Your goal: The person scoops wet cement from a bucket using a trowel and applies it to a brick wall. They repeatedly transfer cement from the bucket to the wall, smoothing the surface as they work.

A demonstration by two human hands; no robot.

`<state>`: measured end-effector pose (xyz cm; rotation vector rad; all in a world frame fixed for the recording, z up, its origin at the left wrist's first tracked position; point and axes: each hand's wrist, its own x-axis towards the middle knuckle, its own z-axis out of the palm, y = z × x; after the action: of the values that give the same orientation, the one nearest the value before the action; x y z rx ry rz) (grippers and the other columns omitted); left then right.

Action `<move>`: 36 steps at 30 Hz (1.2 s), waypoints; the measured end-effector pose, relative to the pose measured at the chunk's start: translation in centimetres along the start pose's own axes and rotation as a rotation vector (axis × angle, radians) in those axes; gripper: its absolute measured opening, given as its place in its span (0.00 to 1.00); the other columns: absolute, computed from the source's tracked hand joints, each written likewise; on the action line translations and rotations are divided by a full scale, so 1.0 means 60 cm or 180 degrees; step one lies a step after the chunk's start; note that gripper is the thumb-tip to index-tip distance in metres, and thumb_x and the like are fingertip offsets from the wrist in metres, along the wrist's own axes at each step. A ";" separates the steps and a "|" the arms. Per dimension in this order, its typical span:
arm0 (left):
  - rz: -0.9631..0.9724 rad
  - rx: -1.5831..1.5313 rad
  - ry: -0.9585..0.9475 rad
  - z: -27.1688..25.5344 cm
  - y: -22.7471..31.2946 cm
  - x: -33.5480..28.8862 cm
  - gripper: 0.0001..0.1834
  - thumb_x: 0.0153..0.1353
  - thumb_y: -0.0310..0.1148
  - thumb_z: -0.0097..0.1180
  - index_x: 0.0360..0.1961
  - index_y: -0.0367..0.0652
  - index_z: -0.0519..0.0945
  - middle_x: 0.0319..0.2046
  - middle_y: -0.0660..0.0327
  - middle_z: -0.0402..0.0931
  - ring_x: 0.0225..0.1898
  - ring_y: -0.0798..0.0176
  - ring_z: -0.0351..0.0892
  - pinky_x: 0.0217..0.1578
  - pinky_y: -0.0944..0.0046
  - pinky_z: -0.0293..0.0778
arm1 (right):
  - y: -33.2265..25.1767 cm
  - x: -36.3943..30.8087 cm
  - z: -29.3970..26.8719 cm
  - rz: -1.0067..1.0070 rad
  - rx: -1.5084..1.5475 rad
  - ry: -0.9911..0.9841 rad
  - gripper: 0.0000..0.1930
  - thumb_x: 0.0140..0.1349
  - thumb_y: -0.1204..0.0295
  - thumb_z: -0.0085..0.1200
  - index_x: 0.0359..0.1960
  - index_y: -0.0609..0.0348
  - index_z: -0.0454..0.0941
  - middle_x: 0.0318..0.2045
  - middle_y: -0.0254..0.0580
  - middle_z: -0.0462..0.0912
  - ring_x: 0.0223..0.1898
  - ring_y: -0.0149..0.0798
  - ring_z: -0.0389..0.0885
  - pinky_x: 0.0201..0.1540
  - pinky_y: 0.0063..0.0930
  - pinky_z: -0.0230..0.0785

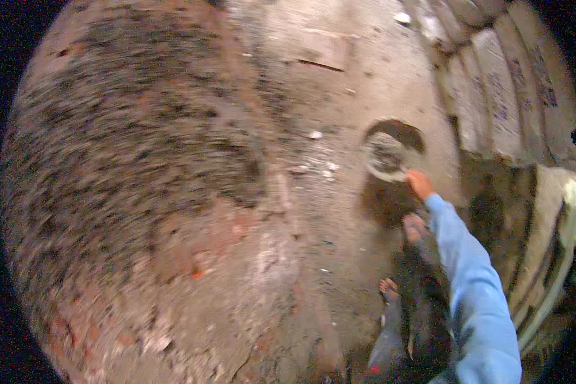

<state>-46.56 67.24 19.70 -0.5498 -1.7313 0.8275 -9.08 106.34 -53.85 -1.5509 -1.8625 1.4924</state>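
My right hand (420,184), at the end of a blue sleeve, is closed on the near rim of a round, shallow pan (379,171). The pan has a pale rim and a dark inner wall, and some greyish loose material (386,151) shows inside it. It is held over the floor ahead of my feet. Blur hides the finer detail of the fingers and of what the pan contains. My left hand is out of the picture.
A broad heap of dark, lumpy material (141,128) fills the left side, smeared by motion. Pale stacked sacks (496,89) line the right. White crumbs (323,168) litter the dusty floor (339,256) left of the pan. My bare feet (388,288) stand below.
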 end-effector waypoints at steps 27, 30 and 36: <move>0.0090 0.0466 0.0298 -0.168 -0.408 0.084 0.28 0.69 0.50 0.24 0.65 0.51 0.61 0.66 0.52 0.53 0.67 0.49 0.51 0.63 0.41 0.44 | -1.304 -0.285 -0.111 -0.1356 0.1775 0.3495 0.15 0.67 0.66 0.41 0.46 0.66 0.70 0.34 0.47 0.79 0.32 0.43 0.76 0.37 0.38 0.69; 0.0004 0.0158 0.0099 -0.175 -0.412 0.077 0.28 0.69 0.49 0.22 0.66 0.54 0.59 0.68 0.52 0.47 0.70 0.47 0.43 0.65 0.39 0.36 | -1.409 -0.388 0.015 -0.2192 0.0365 0.0593 0.07 0.50 0.74 0.51 0.29 0.65 0.73 0.32 0.53 0.75 0.33 0.56 0.74 0.35 0.43 0.67; -0.0067 0.0127 0.0085 -0.193 -0.408 0.094 0.27 0.69 0.48 0.25 0.66 0.54 0.58 0.68 0.53 0.48 0.69 0.47 0.44 0.65 0.37 0.35 | -1.301 -0.621 0.116 -0.2627 0.2056 -0.0177 0.15 0.60 0.67 0.50 0.42 0.63 0.63 0.32 0.60 0.71 0.34 0.61 0.73 0.34 0.46 0.64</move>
<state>-36.26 58.34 43.75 -0.5129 -1.6901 0.8346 -42.85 80.36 21.78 -0.3715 -1.5036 1.4752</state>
